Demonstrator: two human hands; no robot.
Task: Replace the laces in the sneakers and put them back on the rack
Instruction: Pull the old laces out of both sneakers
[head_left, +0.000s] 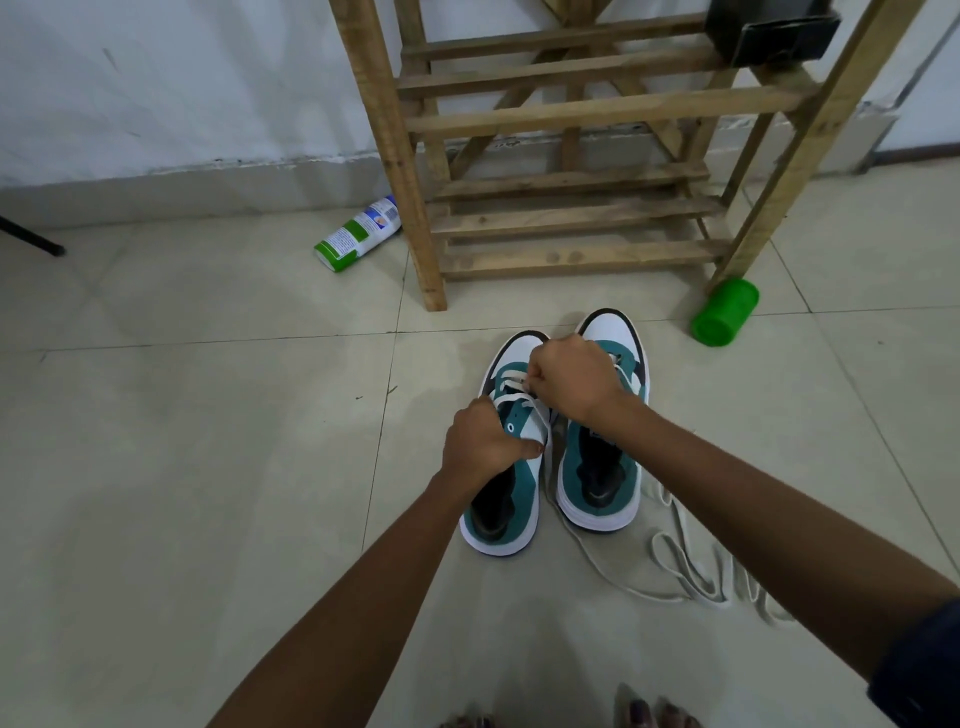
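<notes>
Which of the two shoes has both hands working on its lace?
The left sneaker: the left hand and right hand pinch its white lace. The right sneaker lies untouched beside it.

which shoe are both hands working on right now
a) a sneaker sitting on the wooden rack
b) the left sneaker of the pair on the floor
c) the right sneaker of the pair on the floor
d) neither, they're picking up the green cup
b: the left hand grips the left sneaker at its side while the right hand pinches the lace over its eyelets.
</notes>
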